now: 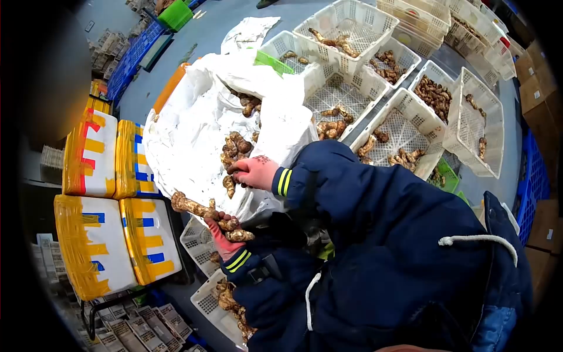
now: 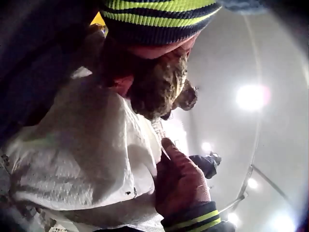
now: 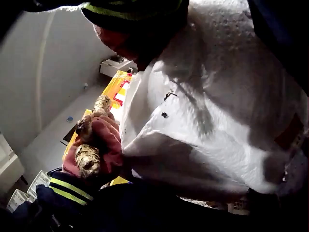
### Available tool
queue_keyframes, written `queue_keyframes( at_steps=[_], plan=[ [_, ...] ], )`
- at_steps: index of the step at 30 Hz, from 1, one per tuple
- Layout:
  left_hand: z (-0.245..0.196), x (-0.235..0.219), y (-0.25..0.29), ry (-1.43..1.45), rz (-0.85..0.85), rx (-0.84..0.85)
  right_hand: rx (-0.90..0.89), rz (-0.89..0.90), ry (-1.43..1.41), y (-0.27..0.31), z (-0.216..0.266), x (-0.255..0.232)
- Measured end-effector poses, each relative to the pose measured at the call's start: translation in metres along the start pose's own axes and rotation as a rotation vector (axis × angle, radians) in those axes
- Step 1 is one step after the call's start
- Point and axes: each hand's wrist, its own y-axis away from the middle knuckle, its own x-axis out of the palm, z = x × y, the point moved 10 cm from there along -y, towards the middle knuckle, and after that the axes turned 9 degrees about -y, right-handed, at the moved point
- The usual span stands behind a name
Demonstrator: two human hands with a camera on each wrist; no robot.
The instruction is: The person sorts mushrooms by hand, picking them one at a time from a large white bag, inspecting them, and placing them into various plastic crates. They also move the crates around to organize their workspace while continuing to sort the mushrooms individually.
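Note:
My left hand [image 1: 221, 239] holds several mushrooms [image 1: 196, 206] with long, scaly brown stems across its palm and fingers. In the right wrist view, stubby pale mushroom ends [image 3: 88, 160] stick out from that hand's fingers. My right hand [image 1: 256, 172] reaches over the near side of a big white sack [image 1: 182, 141], its curled fingers at a dark clump of mushrooms [image 1: 236, 145] inside, where they pinch one. From the left wrist view, the right hand [image 2: 183, 186] appears at the sack's edge, its fingertips partly hidden behind the cloth.
White plastic crates [image 1: 404, 126] with mushrooms in them stand to the right and behind the sack. Another crate [image 1: 205, 302] sits below my left arm. White foam boxes [image 1: 97, 234] wrapped in yellow tape are stacked at left. Cardboard boxes [image 1: 536, 94] line the right edge.

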Motion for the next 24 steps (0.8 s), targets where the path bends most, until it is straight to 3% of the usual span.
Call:
queue_keyframes(
  at_steps=[4,5,10,14,15,19,22,23,24],
  plan=[
    [0.001,-0.002,-0.004,-0.001,0.049,0.006,-0.046,0.012,0.014,-0.005,-0.003,0.004],
    [-0.002,-0.002,-0.001,-0.028,-0.031,0.053,-0.068,-0.005,0.088,-0.003,0.003,0.002],
    [0.005,-0.009,-0.004,-0.003,-0.007,-0.029,-0.070,-0.068,0.250,0.001,0.011,-0.006],
    [0.002,-0.005,-0.003,0.034,0.050,-0.008,-0.064,-0.039,0.150,0.003,0.016,-0.005],
    [0.002,-0.002,-0.002,0.017,0.058,-0.005,0.006,0.018,0.103,0.005,0.013,-0.004],
    [0.003,-0.003,-0.002,0.020,0.034,-0.007,-0.122,-0.038,0.182,0.000,0.014,-0.003],
    [0.012,-0.014,-0.006,-0.050,0.029,-0.079,-0.078,-0.008,0.069,-0.009,-0.007,0.005],
    [0.013,-0.024,-0.011,-0.048,0.014,-0.053,0.059,0.030,0.111,0.003,0.009,0.000],
    [0.014,-0.027,-0.012,-0.048,0.003,-0.035,0.008,-0.013,0.131,0.000,0.007,0.000]
  ],
)
